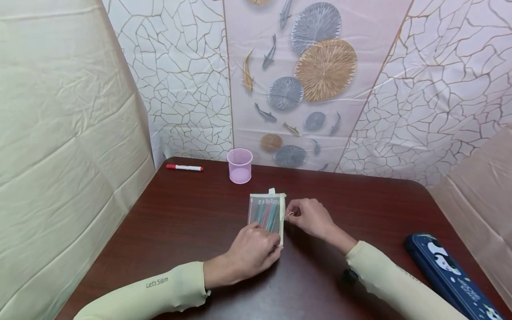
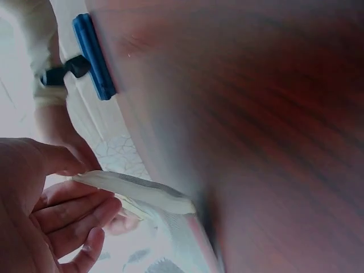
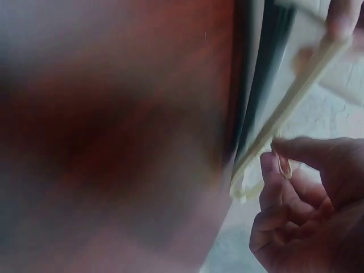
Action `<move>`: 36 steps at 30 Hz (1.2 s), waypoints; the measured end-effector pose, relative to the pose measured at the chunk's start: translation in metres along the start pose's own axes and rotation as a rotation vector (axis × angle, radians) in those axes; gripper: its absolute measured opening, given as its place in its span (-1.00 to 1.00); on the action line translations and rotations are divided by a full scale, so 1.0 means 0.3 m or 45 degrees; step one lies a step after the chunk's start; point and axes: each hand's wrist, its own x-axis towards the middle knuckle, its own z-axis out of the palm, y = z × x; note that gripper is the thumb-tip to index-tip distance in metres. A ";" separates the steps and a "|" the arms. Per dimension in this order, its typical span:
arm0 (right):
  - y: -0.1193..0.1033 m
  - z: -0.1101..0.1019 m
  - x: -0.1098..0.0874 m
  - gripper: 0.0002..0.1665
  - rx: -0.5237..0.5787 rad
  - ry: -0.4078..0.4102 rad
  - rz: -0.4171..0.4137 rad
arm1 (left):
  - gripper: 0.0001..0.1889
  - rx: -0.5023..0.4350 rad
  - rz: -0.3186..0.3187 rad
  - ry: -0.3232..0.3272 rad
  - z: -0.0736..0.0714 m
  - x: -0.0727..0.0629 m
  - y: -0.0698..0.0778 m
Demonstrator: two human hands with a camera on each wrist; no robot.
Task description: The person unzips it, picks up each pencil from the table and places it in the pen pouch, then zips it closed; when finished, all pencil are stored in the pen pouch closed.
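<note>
A see-through mesh zip pouch with cream edging stands near the middle of the table, several teal and pink pens showing inside. My left hand pinches its near end between thumb and fingers; the left wrist view shows the cream zip edge running out from that grip. At the pouch's right side, my right hand pinches a thin cream pull loop between thumb and forefinger. In the right wrist view the loop hangs beside the zip edge. How far the zip is drawn cannot be made out.
Behind the pouch a pink-purple mesh cup stands near the far edge. A red-and-white marker lies at the back left. A dark blue panda pencil case lies at the right edge, beside my right forearm. Fabric walls enclose the table.
</note>
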 end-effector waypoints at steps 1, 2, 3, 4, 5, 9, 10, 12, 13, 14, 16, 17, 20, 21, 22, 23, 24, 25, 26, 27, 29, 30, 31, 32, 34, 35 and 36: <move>0.004 -0.003 0.013 -0.87 -0.004 -0.010 0.013 | -0.75 -0.005 -0.004 -0.004 0.000 0.001 0.000; 0.006 -0.005 0.024 -0.87 -0.002 -0.023 0.026 | -0.75 -0.006 -0.010 -0.010 -0.001 0.000 -0.001; 0.006 -0.005 0.033 -0.87 0.002 -0.038 0.031 | -0.75 -0.005 -0.018 -0.018 0.000 0.000 -0.002; 0.005 -0.006 0.041 -0.87 0.005 -0.051 0.034 | -0.75 -0.008 -0.028 -0.022 0.000 -0.001 -0.003; 0.004 -0.005 0.046 -0.88 -0.006 -0.056 0.026 | -0.75 -0.011 -0.039 -0.025 0.000 -0.002 -0.003; 0.021 -0.018 0.062 -0.93 -0.138 0.045 -0.006 | -0.77 -0.041 -0.033 -0.001 -0.002 0.000 0.004; 0.035 -0.026 0.066 -0.95 -0.178 0.092 0.001 | -0.77 -0.056 -0.019 0.013 -0.004 0.003 0.009; 0.071 -0.046 0.077 -0.99 -0.254 0.194 0.042 | -0.77 -0.080 0.020 0.035 -0.009 0.011 0.022; 0.092 -0.056 0.083 -0.99 -0.271 0.225 0.068 | -0.77 -0.090 0.039 0.040 -0.012 0.016 0.029; 0.113 -0.066 0.087 -0.98 -0.274 0.241 0.096 | -0.77 -0.099 0.053 0.039 -0.015 0.019 0.035; 0.147 -0.081 0.091 -0.94 -0.260 0.233 0.149 | -0.77 -0.106 0.064 0.028 -0.018 0.026 0.044; 0.160 -0.085 0.089 -0.93 -0.250 0.219 0.166 | -0.77 -0.107 0.063 0.018 -0.018 0.028 0.046; 0.187 -0.087 0.075 -0.90 -0.220 0.153 0.192 | -0.79 -0.125 0.049 -0.030 -0.019 0.030 0.045; 0.194 -0.086 0.068 -0.90 -0.218 0.140 0.201 | -0.80 -0.133 0.045 -0.047 -0.017 0.030 0.042; 0.202 -0.084 0.062 -0.91 -0.217 0.130 0.211 | -0.81 -0.140 0.043 -0.065 -0.015 0.029 0.039; 0.210 -0.082 0.055 -0.90 -0.219 0.126 0.226 | -0.82 -0.148 0.039 -0.084 -0.014 0.029 0.033; 0.219 -0.082 0.048 -0.91 -0.219 0.121 0.238 | -0.84 -0.153 0.031 -0.097 -0.013 0.030 0.026; 0.229 -0.081 0.042 -0.91 -0.219 0.115 0.249 | -0.85 -0.154 0.020 -0.110 -0.011 0.031 0.017; 0.239 -0.083 0.036 -0.90 -0.220 0.113 0.262 | -0.87 -0.155 0.005 -0.120 -0.009 0.033 0.007; 0.247 -0.085 0.029 -0.90 -0.222 0.113 0.275 | -0.89 -0.145 -0.013 -0.126 -0.007 0.035 -0.006; 0.262 -0.093 0.015 -0.89 -0.226 0.102 0.300 | -0.92 -0.098 -0.050 -0.137 -0.003 0.042 -0.038; 0.266 -0.098 0.008 -0.88 -0.228 0.091 0.312 | -0.91 -0.063 -0.070 -0.144 -0.002 0.044 -0.054; 0.268 -0.102 0.001 -0.87 -0.228 0.077 0.327 | -0.91 -0.028 -0.092 -0.161 -0.002 0.045 -0.072; 0.267 -0.107 -0.007 -0.86 -0.226 0.060 0.340 | -0.89 0.012 -0.113 -0.179 -0.003 0.046 -0.090; 0.261 -0.112 -0.025 -0.84 -0.212 0.010 0.359 | -0.88 0.081 -0.151 -0.227 -0.003 0.044 -0.126; 0.256 -0.113 -0.035 -0.82 -0.205 -0.014 0.364 | -0.88 0.104 -0.169 -0.250 -0.003 0.042 -0.143; 0.250 -0.113 -0.046 -0.81 -0.194 -0.039 0.366 | -0.87 0.116 -0.185 -0.271 -0.002 0.040 -0.160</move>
